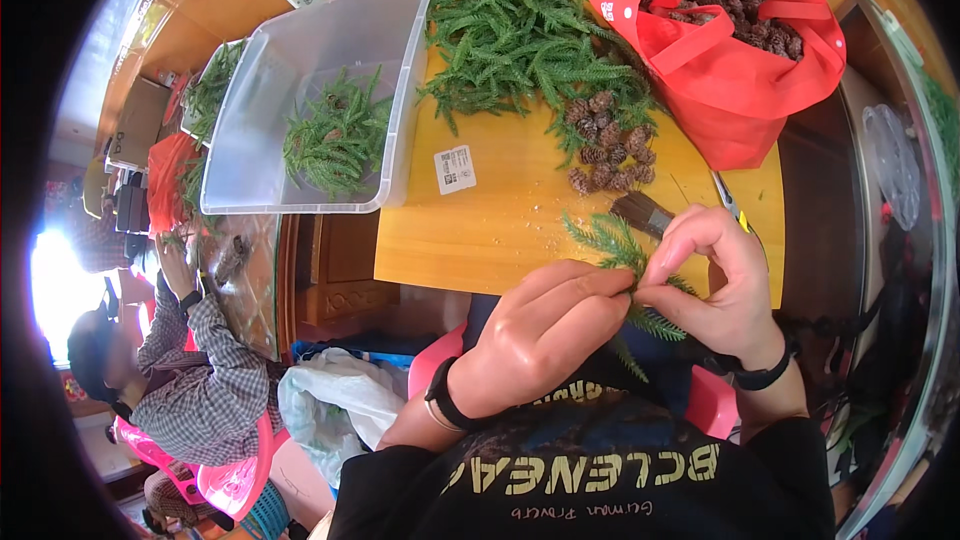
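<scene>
Both my hands meet at a green artificial pine sprig (613, 238) above the near edge of the yellow table. My left hand (545, 325) is closed around the sprig's middle, its fingers curled. With thumb and index finger, my right hand (715, 285) pinches at the same spot; whatever lies between those fingertips is hidden. Needles stick out beyond both hands, up and down. Just past the sprig lies a brush (643, 212) with dark bristles. Small brown pine cones (607, 145) are heaped beyond it, and yellow-handled scissors (735, 202) lie to the right.
A big pile of green sprigs (515, 35) covers the table's far side. A red bag (735, 105) of pine cones stands far right. At left, a clear plastic bin (405, 130) holds more greenery. A white label (456, 169) lies mid-table. Another person (205, 370) works at far left.
</scene>
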The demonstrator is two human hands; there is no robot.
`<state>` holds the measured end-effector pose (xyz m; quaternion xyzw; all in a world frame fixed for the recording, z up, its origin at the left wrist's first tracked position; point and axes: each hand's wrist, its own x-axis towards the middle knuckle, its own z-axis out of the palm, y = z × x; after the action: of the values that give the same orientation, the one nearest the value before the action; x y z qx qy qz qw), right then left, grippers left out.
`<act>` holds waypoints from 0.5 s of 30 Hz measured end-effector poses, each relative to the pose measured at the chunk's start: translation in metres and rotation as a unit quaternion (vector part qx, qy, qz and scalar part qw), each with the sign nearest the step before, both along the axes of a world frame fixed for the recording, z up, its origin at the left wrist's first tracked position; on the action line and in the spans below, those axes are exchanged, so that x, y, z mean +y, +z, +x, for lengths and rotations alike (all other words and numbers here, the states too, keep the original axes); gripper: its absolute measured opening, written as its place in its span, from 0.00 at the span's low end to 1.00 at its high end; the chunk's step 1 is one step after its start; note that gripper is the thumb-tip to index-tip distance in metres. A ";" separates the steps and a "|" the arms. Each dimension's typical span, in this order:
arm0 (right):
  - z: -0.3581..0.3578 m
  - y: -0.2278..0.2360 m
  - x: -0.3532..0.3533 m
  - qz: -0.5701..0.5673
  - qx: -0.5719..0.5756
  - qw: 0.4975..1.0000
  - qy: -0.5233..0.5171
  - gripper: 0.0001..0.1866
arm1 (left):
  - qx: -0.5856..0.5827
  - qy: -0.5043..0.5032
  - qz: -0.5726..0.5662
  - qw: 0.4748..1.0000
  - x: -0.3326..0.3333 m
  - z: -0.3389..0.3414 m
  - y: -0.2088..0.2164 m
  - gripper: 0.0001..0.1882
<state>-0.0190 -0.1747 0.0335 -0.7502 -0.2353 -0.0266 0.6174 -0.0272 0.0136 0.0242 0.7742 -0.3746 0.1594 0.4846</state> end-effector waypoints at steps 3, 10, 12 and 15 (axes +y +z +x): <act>-0.006 -0.011 0.007 -0.015 -0.020 0.997 -0.078 0.16 | -0.051 0.046 0.035 0.997 -0.005 0.002 -0.005 0.12; -0.013 -0.024 0.015 0.027 0.056 0.983 -0.171 0.24 | -0.060 0.074 0.039 0.995 -0.011 0.009 -0.013 0.12; -0.013 -0.021 -0.005 0.095 0.067 0.983 -0.144 0.28 | -0.028 0.062 0.005 0.998 -0.003 0.010 -0.014 0.13; -0.008 -0.037 -0.068 -0.260 0.027 0.935 -0.240 0.29 | 0.066 0.000 -0.071 0.995 0.005 0.016 -0.008 0.12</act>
<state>-0.0269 -0.2430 -0.0040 -0.9189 -0.0302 -0.0921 0.3824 -0.0107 0.0190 0.0158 0.7466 -0.3297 0.1344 0.5620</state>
